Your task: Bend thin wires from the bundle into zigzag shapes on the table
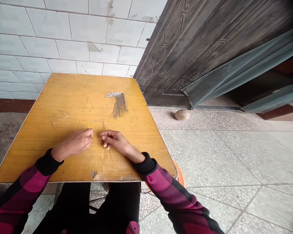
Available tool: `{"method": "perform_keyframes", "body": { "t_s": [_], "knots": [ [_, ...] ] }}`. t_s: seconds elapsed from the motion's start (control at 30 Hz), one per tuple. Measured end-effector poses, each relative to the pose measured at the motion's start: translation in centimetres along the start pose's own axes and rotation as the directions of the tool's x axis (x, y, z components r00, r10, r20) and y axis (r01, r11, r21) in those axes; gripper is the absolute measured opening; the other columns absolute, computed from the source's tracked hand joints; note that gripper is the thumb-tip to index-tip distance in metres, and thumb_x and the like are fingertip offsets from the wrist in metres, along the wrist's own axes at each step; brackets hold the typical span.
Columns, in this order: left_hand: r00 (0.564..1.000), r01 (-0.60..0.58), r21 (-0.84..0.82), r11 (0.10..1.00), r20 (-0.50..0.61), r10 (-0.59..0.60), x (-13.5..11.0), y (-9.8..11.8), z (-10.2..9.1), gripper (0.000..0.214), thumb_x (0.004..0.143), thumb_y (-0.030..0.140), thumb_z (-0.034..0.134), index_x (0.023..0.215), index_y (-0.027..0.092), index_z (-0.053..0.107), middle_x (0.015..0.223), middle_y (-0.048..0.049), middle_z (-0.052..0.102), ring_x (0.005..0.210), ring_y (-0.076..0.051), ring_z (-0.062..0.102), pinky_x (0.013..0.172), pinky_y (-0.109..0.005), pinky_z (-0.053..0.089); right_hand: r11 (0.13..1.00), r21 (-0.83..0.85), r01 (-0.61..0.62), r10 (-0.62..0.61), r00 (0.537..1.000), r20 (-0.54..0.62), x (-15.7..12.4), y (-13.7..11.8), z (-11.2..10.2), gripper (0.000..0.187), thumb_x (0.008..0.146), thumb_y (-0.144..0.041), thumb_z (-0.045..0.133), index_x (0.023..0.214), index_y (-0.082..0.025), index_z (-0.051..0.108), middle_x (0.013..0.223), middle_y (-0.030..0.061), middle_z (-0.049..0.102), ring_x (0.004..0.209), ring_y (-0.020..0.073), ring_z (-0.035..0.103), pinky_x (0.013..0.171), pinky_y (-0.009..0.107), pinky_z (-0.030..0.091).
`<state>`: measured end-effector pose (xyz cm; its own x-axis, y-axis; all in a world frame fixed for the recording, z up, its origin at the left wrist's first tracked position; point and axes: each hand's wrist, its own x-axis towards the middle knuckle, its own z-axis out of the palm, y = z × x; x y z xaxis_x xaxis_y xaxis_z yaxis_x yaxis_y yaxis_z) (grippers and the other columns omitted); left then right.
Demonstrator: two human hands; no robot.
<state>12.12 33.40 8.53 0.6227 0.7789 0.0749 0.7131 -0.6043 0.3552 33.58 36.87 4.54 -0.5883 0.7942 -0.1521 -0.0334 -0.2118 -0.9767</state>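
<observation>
White wall tiles back a worn, yellow-brown wooden bench (pixel 63 97), seen from above by the person seated at it. A dark carved door (pixel 197 48) stands open to the right, over a speckled stone floor (pixel 222 156).

Both hands rest near the bench's front edge, fingertips almost meeting. The right hand (pixel 114 139) is pinched shut on a few thin strands (pixel 106 156) – wire or stiff fibre, too fine to tell – which trail back toward the person. The left hand (pixel 75 143) is curled with thumb and forefinger drawn together; whether it grips a strand end cannot be told.

Farther back lies a bundle (pixel 119 104) of the same strands, bound at the top and fanned at the bottom. A bent piece (pixel 58 117) lies well apart to the left.

Likely risks: the strands are so fine that a loose pinch could let one slip and vanish against the wood grain. Uneven pulling between the two hands could kink or snap one. The trailing ends lie close to the chipped front edge and might snag there – or drop to the floor.
</observation>
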Motion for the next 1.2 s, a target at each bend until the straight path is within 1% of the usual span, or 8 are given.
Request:
{"method": "perform_keyframes", "body": {
  "t_s": [0.13, 0.27, 0.37, 0.57, 0.7, 0.8, 0.97, 1.2],
  "knots": [
    [0.996, 0.005, -0.075, 0.997, -0.09, -0.012, 0.0, -0.3, -0.3, 0.02, 0.086, 0.015, 0.044, 0.073, 0.018, 0.059, 0.088, -0.0069, 0.058, 0.077, -0.017, 0.051, 0.072, -0.029, 0.036, 0.999, 0.025, -0.038, 0.036, 0.998, 0.056, -0.1, -0.2, 0.4, 0.032, 0.076, -0.042, 0.071, 0.091, -0.014, 0.067, 0.075, 0.0015, 0.068, 0.051, 0.0056, 0.058, 0.045, 0.016, 0.049],
    [0.973, 0.081, -0.152, 0.985, -0.204, -0.112, 0.2, -0.1, 0.0, 0.017, 0.081, 0.013, 0.049, 0.068, 0.02, 0.059, 0.067, -0.0016, 0.054, 0.063, -0.015, 0.045, 0.063, -0.027, 0.032, 0.99, 0.11, -0.091, 0.084, 0.994, 0.071, -0.3, -0.8, 0.4, 0.032, 0.072, -0.041, 0.075, 0.085, -0.013, 0.068, 0.074, 0.0021, 0.07, 0.048, 0.0046, 0.056, 0.041, 0.014, 0.045],
    [0.95, 0.136, -0.3, 0.944, -0.232, -0.21, 0.4, -0.2, 0.2, 0.012, 0.078, 0.014, 0.054, 0.07, 0.02, 0.062, 0.058, 0.0014, 0.053, 0.055, -0.012, 0.042, 0.058, -0.025, 0.03, 0.987, 0.12, -0.107, 0.1, 0.993, 0.058, -0.3, -0.9, 0.3, 0.032, 0.072, -0.042, 0.075, 0.084, -0.013, 0.07, 0.069, 0.0013, 0.069, 0.044, 0.0034, 0.053, 0.038, 0.013, 0.04],
    [0.936, 0.229, -0.714, 0.662, -0.025, -0.351, 0.4, -0.9, -0.5, 0.019, 0.08, 0.03, 0.059, 0.07, 0.016, 0.067, 0.064, -0.0025, 0.064, 0.054, -0.012, 0.048, 0.053, -0.022, 0.035, 0.983, 0.177, -0.053, 0.057, 0.998, -0.018, -0.1, -1.0, 0.2, 0.03, 0.072, -0.042, 0.074, 0.08, -0.013, 0.068, 0.06, -0.0012, 0.066, 0.039, 0.0028, 0.048, 0.034, 0.013, 0.033],
    [0.918, 0.272, -0.821, 0.501, 0.065, -0.392, 0.5, -0.8, -0.8, 0.026, 0.08, 0.034, 0.058, 0.065, 0.015, 0.066, 0.062, -0.0038, 0.063, 0.049, -0.009, 0.042, 0.048, -0.021, 0.031, 0.986, 0.158, -0.046, 0.051, 0.998, -0.029, -0.1, -1.2, 0.2, 0.031, 0.072, -0.043, 0.074, 0.083, -0.014, 0.067, 0.058, -0.0021, 0.065, 0.038, 0.0032, 0.047, 0.033, 0.013, 0.032],
    [0.905, 0.264, -0.856, 0.444, 0.061, -0.421, 0.7, -0.5, -0.4, 0.026, 0.079, 0.034, 0.059, 0.061, 0.014, 0.062, 0.059, -0.0035, 0.061, 0.047, -0.008, 0.041, 0.045, -0.021, 0.029, 0.988, 0.149, -0.029, 0.036, 0.998, -0.046, 0.0, -1.1, 0.3, 0.033, 0.074, -0.046, 0.071, 0.083, -0.014, 0.066, 0.057, -0.0025, 0.064, 0.037, 0.0032, 0.045, 0.033, 0.014, 0.031],
    [0.888, 0.243, -0.815, 0.526, -0.031, -0.458, 0.8, -0.2, 0.4, 0.021, 0.08, 0.032, 0.059, 0.071, 0.015, 0.065, 0.06, -0.0017, 0.062, 0.047, -0.009, 0.043, 0.045, -0.021, 0.033, 0.993, 0.112, 0.042, -0.032, 0.995, -0.092, 0.0, -1.0, 0.3, 0.032, 0.075, -0.043, 0.069, 0.092, -0.015, 0.066, 0.055, -0.0045, 0.062, 0.035, 0.0027, 0.04, 0.032, 0.015, 0.027],
    [0.886, 0.152, -0.751, 0.642, -0.183, -0.425, 0.6, 0.2, 0.6, 0.016, 0.074, 0.024, 0.068, 0.088, 0.016, 0.07, 0.073, -0.0028, 0.07, 0.06, -0.012, 0.058, 0.053, -0.022, 0.042, 0.995, 0.073, 0.066, -0.059, 0.993, -0.104, -0.2, -1.2, 0.1, 0.032, 0.077, -0.04, 0.067, 0.097, -0.015, 0.066, 0.057, -0.004, 0.062, 0.037, 0.0039, 0.043, 0.034, 0.016, 0.028]
  ]
}}
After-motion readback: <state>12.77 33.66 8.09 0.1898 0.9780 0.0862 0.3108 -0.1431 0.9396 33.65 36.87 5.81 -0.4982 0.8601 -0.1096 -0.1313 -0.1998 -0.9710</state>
